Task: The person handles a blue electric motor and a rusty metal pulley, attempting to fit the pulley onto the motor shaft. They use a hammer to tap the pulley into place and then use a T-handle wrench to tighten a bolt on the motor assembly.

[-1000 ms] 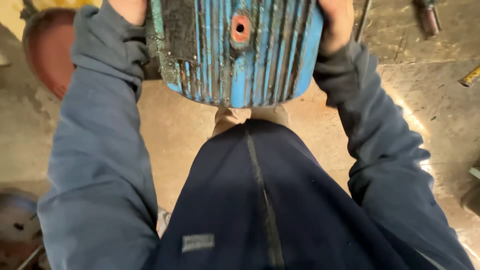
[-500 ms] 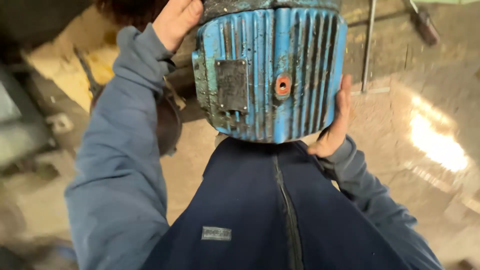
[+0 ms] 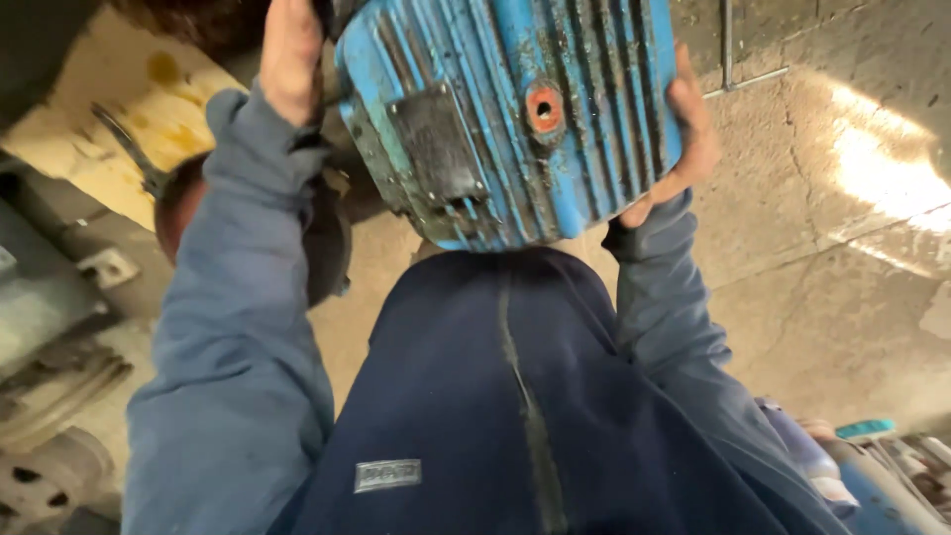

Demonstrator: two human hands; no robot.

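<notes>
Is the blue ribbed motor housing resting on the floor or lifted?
Lifted: the blue ribbed housing is tilted in front of the body, left hand and right hand gripping its sides.

Both arms reach forward, left hand (image 3: 290, 59) and right hand (image 3: 684, 139) each in a closed grip.

Dim workshop light overall; hard sun patch glared on the concrete floor (image 3: 882, 178) at right. Left side sat in shadow. Edges were slightly motion-blurred and stretched.
</notes>
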